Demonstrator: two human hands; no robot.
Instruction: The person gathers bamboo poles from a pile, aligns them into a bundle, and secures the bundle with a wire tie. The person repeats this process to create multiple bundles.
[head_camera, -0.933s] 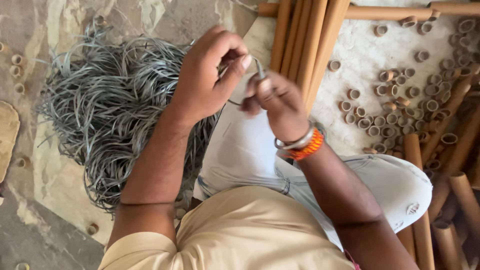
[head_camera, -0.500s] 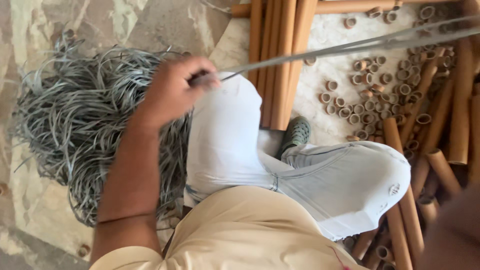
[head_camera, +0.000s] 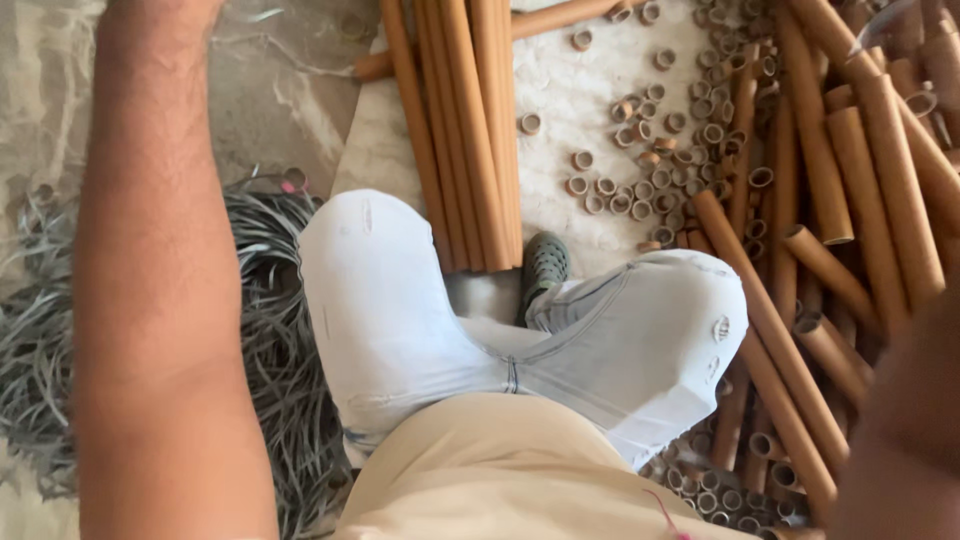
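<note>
Both hands are out of view beyond the frame edges. The left forearm stretches over the grey wire pile; cardboard tubes lie on the floor beside the knees.

Brown tubes, grey wire pile, pale-blue jeans.

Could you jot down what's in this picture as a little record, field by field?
Left arm: bare forearm raised, hand out of view above the frame
Right arm: blurred at the lower right edge, hand not visible
Left side: heap of thin grey wire strips on the floor
Ahead: bundle of long brown cardboard tubes
Right side: short cut cardboard rings scattered on a pale slab
Clothing: pale torn jeans
</note>
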